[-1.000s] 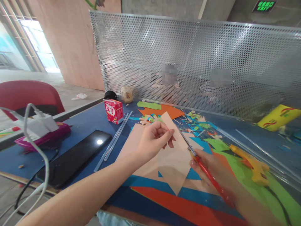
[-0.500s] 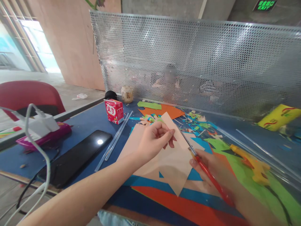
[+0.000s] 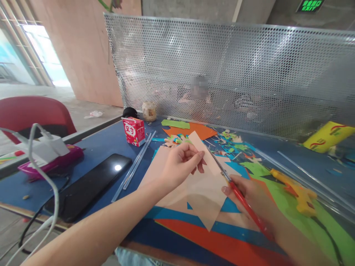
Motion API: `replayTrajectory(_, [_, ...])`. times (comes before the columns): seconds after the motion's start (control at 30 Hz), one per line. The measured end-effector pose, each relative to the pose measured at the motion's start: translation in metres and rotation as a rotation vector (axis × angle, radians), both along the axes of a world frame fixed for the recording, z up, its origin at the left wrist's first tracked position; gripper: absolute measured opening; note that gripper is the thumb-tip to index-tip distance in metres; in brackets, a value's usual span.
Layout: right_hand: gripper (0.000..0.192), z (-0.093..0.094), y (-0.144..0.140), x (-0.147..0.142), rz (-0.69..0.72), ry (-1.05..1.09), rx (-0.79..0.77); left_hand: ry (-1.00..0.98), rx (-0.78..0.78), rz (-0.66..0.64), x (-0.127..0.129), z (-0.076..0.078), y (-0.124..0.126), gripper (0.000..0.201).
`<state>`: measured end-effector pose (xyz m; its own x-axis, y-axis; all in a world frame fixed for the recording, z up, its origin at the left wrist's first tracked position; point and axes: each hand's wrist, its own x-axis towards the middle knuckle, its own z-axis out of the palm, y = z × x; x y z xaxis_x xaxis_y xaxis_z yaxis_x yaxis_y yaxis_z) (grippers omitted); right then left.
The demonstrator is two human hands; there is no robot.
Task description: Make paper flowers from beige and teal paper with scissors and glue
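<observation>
Between the fingers and thumb of my left hand point(image 3: 184, 159) is a piece of pale peach paper point(image 3: 209, 212), held tilted above the table. My right hand point(image 3: 248, 199) is closed around red-handled scissors point(image 3: 244, 201). Their metal blades lie along the right edge of the paper, close to my left fingertips; I cannot tell how far apart the blades are. Beneath both hands lie more peach sheets point(image 3: 155, 166), with blue paper point(image 3: 194, 220) and orange paper point(image 3: 210, 240) nearer to me.
A black phone point(image 3: 94, 184), glue sticks point(image 3: 134, 166) and a red drink carton point(image 3: 134, 131) are on the left. A yellow glue gun point(image 3: 298, 192) rests on green paper point(image 3: 330, 236) at right. Paper scraps point(image 3: 233, 142) lie behind; a perforated metal screen point(image 3: 172, 55) stands beyond.
The scissors and my right hand have shifted very slightly left. My left hand keeps its hold on the paper, and the view has moved a little.
</observation>
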<state>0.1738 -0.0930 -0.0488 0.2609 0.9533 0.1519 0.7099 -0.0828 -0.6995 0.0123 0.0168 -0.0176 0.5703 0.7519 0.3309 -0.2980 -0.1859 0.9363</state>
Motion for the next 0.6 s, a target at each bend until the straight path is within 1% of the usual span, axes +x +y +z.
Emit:
replayTrajectory(0.1, [0.036, 0.007, -0.001, -0.003, -0.030, 0.021, 0.000, 0.003, 0.010, 0.003, -0.001, 0.000, 0.000, 0.023])
replayTrajectory(0.2, [0.033, 0.009, 0.000, 0.000, -0.016, 0.229, -0.084, 0.018, 0.022, 0.009, -0.002, -0.001, 0.001, 0.023])
replayTrajectory(0.3, [0.037, 0.012, 0.004, 0.008, -0.044, 0.469, -0.120, 0.023, 0.041, 0.015, -0.002, -0.003, 0.003, 0.023])
replayTrajectory(0.4, [0.045, 0.020, 0.012, 0.026, -0.134, 0.653, -0.096, 0.046, 0.071, 0.025, -0.001, -0.006, 0.006, 0.022])
replayTrajectory(0.47, [0.049, 0.026, 0.020, 0.045, -0.141, 0.703, -0.091, 0.100, 0.088, 0.045, 0.000, -0.008, 0.008, 0.021])
replayTrajectory(0.5, [0.051, 0.028, 0.024, 0.055, -0.142, 0.764, -0.121, 0.136, 0.096, 0.061, 0.001, -0.008, 0.009, 0.020])
replayTrajectory(0.53, [0.053, 0.029, 0.027, 0.065, -0.181, 0.764, -0.114, 0.178, 0.105, 0.082, 0.001, -0.008, 0.010, 0.020])
replayTrajectory(0.57, [0.053, 0.029, 0.030, 0.076, -0.259, 0.692, -0.088, 0.220, 0.119, 0.105, 0.001, -0.007, 0.011, 0.019])
replayTrajectory(0.6, [0.049, 0.029, 0.031, 0.085, -0.292, 0.651, -0.079, 0.262, 0.136, 0.126, 0.001, -0.007, 0.013, 0.018])
